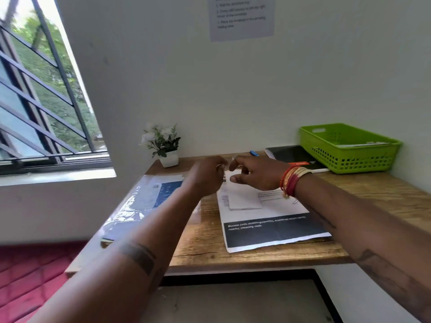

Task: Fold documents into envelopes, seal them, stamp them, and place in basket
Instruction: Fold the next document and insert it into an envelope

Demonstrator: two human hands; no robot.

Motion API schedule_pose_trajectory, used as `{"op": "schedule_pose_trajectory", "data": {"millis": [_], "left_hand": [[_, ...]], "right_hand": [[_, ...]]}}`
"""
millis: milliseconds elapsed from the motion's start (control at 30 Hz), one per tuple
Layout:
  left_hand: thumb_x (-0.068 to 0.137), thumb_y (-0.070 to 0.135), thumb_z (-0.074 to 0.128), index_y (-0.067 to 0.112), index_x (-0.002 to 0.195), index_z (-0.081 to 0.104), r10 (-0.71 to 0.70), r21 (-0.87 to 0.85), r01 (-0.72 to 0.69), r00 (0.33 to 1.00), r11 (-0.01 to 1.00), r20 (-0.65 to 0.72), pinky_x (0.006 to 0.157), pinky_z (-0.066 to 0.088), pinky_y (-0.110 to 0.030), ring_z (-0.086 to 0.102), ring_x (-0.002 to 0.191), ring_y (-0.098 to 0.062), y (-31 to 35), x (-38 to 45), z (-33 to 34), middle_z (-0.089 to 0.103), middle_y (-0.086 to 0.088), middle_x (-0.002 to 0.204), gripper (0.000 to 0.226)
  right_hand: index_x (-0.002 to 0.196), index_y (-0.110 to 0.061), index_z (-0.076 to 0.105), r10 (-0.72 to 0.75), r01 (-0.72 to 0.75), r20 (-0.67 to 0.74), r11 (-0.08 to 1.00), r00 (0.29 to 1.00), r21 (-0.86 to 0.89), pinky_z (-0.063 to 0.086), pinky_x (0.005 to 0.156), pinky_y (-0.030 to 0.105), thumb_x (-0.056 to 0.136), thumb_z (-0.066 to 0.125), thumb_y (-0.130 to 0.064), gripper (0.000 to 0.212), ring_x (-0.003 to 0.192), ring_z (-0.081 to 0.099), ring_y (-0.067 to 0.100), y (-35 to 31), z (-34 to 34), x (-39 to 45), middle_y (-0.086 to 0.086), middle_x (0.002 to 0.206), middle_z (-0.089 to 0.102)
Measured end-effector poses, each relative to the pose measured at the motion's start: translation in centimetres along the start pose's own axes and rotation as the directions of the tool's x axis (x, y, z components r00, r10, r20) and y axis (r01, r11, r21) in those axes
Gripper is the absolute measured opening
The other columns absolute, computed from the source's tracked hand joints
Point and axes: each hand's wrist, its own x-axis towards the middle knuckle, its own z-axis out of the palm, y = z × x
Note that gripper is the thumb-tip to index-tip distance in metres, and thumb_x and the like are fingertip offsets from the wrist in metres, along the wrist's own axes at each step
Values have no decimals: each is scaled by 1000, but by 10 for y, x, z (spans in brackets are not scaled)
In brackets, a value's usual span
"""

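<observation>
At centre frame, just below your two hands, lies the small white paper envelope (243,198), flat on a printed white sheet with a black band (275,229) on the wooden table (203,241).

Envelope: long axis runs roughly left to right across the frame, slightly tilted; its upper edge is hidden behind your fingers.

Left hand (207,176): fingers curled, fingertips brought together near the envelope's upper left. It may be pinching something small, but the blur hides it; cannot tell whether it holds anything.

Right hand (254,173): thumb and forefinger apart in a loose pincer, nothing visibly between them. It hovers over the envelope's upper right; contact cannot be confirmed.

Judgement: both hands sit equally close to the envelope's top edge, so sealing or stamping looks like the step in hand.

The green perforated plastic basket (349,155) stands at right of frame, against the wall, well apart from the envelope and already holding some flat paper. Your right hand is the nearer one, so the transfer would run rightward and away from you.
</observation>
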Motion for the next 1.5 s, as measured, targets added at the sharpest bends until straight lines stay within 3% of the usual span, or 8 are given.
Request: {"op": "schedule_pose_trajectory", "data": {"millis": [300, 500, 667, 967, 1067, 1200, 1333, 1500], "left_hand": [[97, 15, 47, 24, 110, 72, -124, 91, 133, 987, 987, -105, 86, 49, -28, 67, 104, -27, -64, -85, -94, 74, -3, 113, 30], [94, 8, 47, 23, 107, 75, -226, 47, 233, 966, 971, -121, 87, 53, -29, 69, 100, -19, -95, -145, -122, 76, 3, 106, 35], [95, 11, 48, 23, 108, 75, -296, -12, 297, 948, 955, -117, 89, 53, -29, 70, 100, -17, -107, -171, -133, 76, 3, 106, 32], [104, 39, 39, 20, 107, 65, -278, -66, 270, 917, 961, -286, 77, 43, -35, 62, 100, -28, -92, -171, -148, 70, -6, 107, 33], [102, 52, 43, 22, 130, 57, -239, -128, 204, 883, 971, -404, 91, 43, -34, 56, 117, -27, -82, -162, -156, 60, -8, 128, 43], [89, 69, 53, 24, 149, 38, -157, -153, 89, 835, 984, -527, 111, 38, -40, 41, 138, -23, -61, -155, -166, 44, -7, 149, 77], [78, 83, 52, 31, 155, 24, -85, -75, 58, 898, 995, -431, 118, 31, -49, 25, 150, -23, -42, -136, -169, 30, -4, 161, 97], [95, 34, 55, 25, 141, 50, 14, -103, -61, 915, 993, -402, 91, 51, -38, 61, 115, -29, -21, -99, -186, 65, -9, 129, 47]], "right_hand": [[127, -30, 57, -220, 218, 34, 974, 975, 64, 55, 85, 38, 81, 72, -57, 56, 89, 63, 11, -107, 32, 4, -8, 101, 66], [131, -37, 60, -393, 389, 139, 920, 909, 54, 47, 87, 27, 77, 72, -63, 62, 106, 57, 11, -172, 72, 2, -9, 120, 60], [112, -34, 72, -445, 447, 53, 893, 894, -55, 46, 97, 32, 89, 68, -49, 29, 112, 53, 12, -208, 93, -4, -9, 119, 59], [95, -21, 72, -213, 266, -256, 945, 943, 192, 54, 70, 28, 90, 65, -33, 14, 77, 66, 14, -226, 68, -6, -5, 86, 71], [88, -22, 71, -84, 223, -381, 915, 921, 336, 50, 68, 23, 87, 68, -30, 8, 73, 66, 11, -225, 43, -1, -7, 80, 71], [87, -19, 71, 69, 265, -432, 701, 899, 662, 60, 63, 34, 87, 68, -18, 3, 57, 67, 17, -225, 1, 4, 0, 72, 71], [88, -13, 76, 171, 278, -380, 429, 909, 859, 62, 69, 44, 88, 59, -1, 21, 59, 70, 26, -231, -40, 6, 13, 75, 73], [102, 2, 71, 163, 227, -266, 228, 950, 947, 60, 76, 38, 91, 38, 7, 35, 85, 76, 33, -216, -71, 4, 23, 94, 75]]}}
